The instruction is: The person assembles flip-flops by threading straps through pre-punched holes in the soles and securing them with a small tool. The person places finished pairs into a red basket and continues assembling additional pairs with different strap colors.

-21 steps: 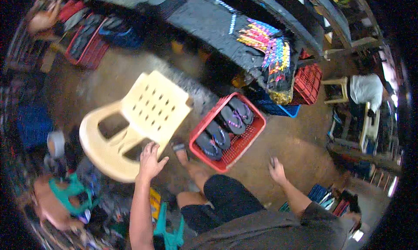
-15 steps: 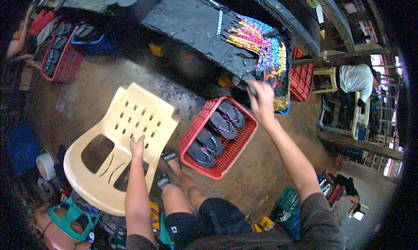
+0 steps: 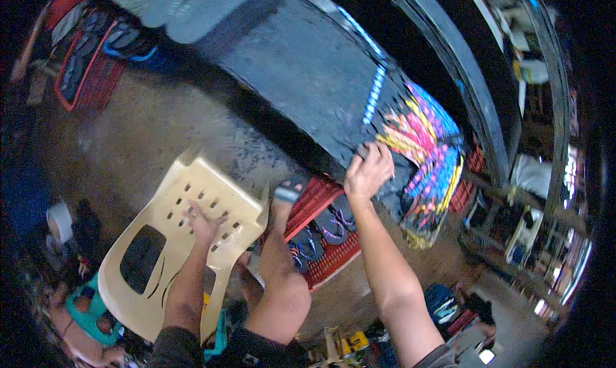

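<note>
Spreading our left hand (image 3: 204,227) over the cream chair (image 3: 176,211) beside the dark bench (image 3: 289,73), we curl our right hand (image 3: 369,170) at the bench's edge near colourful straps (image 3: 427,143), its hold impossible to tell; sandals (image 3: 314,239) lie in a red crate (image 3: 311,204) by the bench.

Dark short sleeves (image 3: 174,347), black shorts (image 3: 253,350), open-toed sandal (image 3: 287,194), pale strap

Armchair (image 3: 174,239), plastic: plain cream. Strap bundle (image 3: 428,148): patterned blue, pink, yellow, orange, purple. Narrow strip (image 3: 374,97): blue-and-white banded. Worktop (image 3: 301,73): slate-grey. Crate (image 3: 314,202): red.
</note>
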Demonstrator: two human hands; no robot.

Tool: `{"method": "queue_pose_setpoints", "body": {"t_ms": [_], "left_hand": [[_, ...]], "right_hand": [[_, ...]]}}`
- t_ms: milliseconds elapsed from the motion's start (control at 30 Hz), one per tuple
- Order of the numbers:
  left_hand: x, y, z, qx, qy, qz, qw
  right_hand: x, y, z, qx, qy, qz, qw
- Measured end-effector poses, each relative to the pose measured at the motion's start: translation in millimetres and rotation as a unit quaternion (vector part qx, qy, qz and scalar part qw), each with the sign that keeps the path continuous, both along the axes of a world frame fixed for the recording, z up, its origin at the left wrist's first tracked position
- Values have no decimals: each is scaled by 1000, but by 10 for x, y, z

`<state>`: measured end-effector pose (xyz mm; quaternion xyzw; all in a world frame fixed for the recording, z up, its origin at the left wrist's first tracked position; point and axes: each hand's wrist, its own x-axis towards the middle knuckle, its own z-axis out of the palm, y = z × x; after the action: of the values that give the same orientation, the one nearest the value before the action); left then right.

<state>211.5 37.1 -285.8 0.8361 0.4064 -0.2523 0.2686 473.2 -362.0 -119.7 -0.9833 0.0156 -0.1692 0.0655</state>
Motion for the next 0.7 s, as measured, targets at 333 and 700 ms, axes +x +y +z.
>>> {"method": "queue_pose_setpoints", "body": {"t_ms": [333,700], "left_hand": [[-59,290,170,-71,17,-171,983],[779,1447,684,-242,172,82,952]], "right_hand": [[3,-17,-9,-24,-37,56,997],[-37,16,87,53,96,-13,994]]}}
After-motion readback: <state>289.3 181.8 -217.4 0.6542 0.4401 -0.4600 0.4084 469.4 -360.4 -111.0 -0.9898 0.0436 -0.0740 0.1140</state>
